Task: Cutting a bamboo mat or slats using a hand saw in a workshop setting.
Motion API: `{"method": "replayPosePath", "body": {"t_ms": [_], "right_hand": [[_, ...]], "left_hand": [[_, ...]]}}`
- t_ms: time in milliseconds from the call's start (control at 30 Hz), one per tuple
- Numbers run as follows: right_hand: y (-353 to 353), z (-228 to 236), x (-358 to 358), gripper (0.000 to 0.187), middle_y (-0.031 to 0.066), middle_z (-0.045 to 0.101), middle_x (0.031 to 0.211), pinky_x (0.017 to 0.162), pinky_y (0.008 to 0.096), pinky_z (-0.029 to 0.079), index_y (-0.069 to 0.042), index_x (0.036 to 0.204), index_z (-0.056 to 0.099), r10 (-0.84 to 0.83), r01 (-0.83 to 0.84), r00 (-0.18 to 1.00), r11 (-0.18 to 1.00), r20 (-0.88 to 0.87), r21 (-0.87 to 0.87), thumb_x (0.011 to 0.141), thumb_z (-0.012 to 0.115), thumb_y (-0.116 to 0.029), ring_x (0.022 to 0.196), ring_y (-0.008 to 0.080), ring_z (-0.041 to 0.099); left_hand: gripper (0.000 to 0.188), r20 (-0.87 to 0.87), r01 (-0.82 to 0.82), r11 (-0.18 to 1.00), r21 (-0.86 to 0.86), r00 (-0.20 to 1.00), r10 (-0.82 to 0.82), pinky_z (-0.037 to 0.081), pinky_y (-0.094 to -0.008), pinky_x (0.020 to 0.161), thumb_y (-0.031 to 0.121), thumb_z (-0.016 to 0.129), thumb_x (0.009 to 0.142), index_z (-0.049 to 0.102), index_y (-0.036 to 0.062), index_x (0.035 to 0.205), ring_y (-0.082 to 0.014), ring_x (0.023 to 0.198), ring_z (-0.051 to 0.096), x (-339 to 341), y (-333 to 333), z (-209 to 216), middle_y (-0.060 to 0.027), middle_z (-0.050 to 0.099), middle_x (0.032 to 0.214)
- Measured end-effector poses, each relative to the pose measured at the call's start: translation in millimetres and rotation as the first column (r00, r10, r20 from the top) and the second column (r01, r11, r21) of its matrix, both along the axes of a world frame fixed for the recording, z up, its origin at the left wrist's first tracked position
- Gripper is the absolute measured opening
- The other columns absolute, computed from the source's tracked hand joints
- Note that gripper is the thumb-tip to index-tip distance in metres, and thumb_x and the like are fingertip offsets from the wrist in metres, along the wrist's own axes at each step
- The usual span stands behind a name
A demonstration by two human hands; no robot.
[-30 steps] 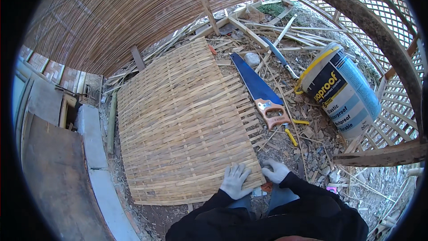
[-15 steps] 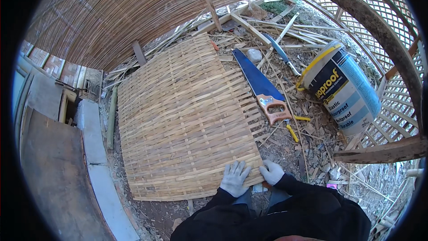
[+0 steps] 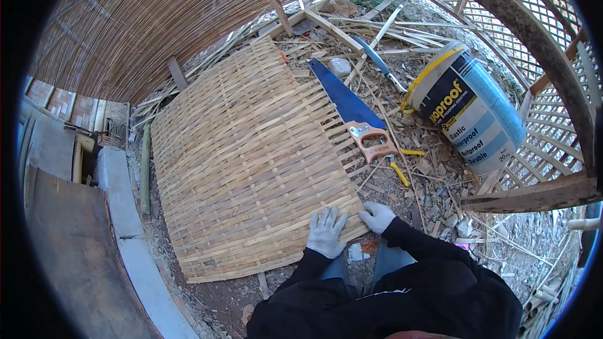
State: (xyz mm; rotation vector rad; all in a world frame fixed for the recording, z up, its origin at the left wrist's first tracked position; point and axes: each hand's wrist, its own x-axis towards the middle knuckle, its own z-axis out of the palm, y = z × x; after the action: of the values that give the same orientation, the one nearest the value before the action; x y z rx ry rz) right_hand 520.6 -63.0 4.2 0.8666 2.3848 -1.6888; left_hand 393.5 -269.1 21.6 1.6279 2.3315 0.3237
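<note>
A large woven bamboo mat (image 3: 245, 163) lies on the ground in front of me. My left hand (image 3: 326, 233), in a pale glove, rests flat on its near right corner with fingers spread. At the mat's right edge beside it, my right hand (image 3: 378, 218), gloved too, has its fingers bent around the border; their tips are partly hidden. Loose strip ends stick out along the mat's right side. Over some of them lies a handsaw (image 3: 352, 105) with a blue blade and wooden handle. Yellow-handled pliers (image 3: 399, 172) lie just nearer than the saw handle.
A large blue and white bucket (image 3: 468, 110) leans at the right by a curved wooden frame (image 3: 534, 199) with lattice. A blue-handled tool (image 3: 377, 63) and cut strips (image 3: 414, 36) lie beyond. On the left are concrete blocks (image 3: 116, 191) and a brown board (image 3: 75, 245).
My view has shifted, so the mat, saw and bucket sit farther left and higher. Both hands stay at the same corner of the mat.
</note>
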Motion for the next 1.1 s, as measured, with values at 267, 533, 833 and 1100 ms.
{"method": "replayPosePath", "body": {"t_ms": [267,533,833,1100], "right_hand": [[81,22,-29,0.031,0.0216,0.072,0.111,0.094,0.0500,0.053,-0.003,0.123,0.066,-0.057,0.207,0.959,0.808,-0.277,0.551,0.096,0.065,-0.018,0.107,0.0416,0.068],[123,0,-75,0.038,0.0129,0.065,0.125,0.100,0.0469,0.050,-0.007,0.125,0.063,0.204,-0.029,0.974,0.547,-0.100,0.836,0.088,0.068,-0.012,0.118,0.0341,0.061],[147,8,-106,0.030,0.0095,0.071,0.118,0.105,0.0467,0.044,-0.018,0.124,0.066,0.245,-0.413,0.910,0.525,0.333,0.744,0.094,0.067,-0.024,0.119,0.0292,0.065],[183,20,-105,0.039,0.0077,0.072,0.111,0.107,0.0533,0.040,-0.020,0.123,0.067,0.053,-0.137,0.991,0.308,0.127,0.941,0.086,0.077,-0.024,0.112,0.0291,0.067]], "left_hand": [[0.089,-0.014,0.001,0.999,0.043,1.000,-0.001,0.027,-0.0644,0.120,0.035,0.087,0.069,0.055,0.0134,0.149,-0.0427,0.146,0.041,4,6,-4,-0.0202,0.050,0.152],[0.092,0.018,-0.004,1.000,0.024,1.000,0.003,0.025,-0.0637,0.121,0.037,0.089,0.068,0.054,0.0126,0.150,-0.0433,0.147,0.040,1,5,0,-0.0204,0.049,0.153],[0.095,0.004,-0.009,1.000,0.002,1.000,0.009,0.023,-0.0636,0.123,0.038,0.089,0.068,0.051,0.0141,0.152,-0.0435,0.148,0.039,1,-1,-5,-0.0206,0.047,0.155],[0.094,0.010,-0.002,1.000,-0.016,1.000,0.002,0.022,-0.0636,0.123,0.038,0.088,0.071,0.050,0.0151,0.154,-0.0434,0.149,0.038,1,6,0,-0.0206,0.048,0.155]]}}
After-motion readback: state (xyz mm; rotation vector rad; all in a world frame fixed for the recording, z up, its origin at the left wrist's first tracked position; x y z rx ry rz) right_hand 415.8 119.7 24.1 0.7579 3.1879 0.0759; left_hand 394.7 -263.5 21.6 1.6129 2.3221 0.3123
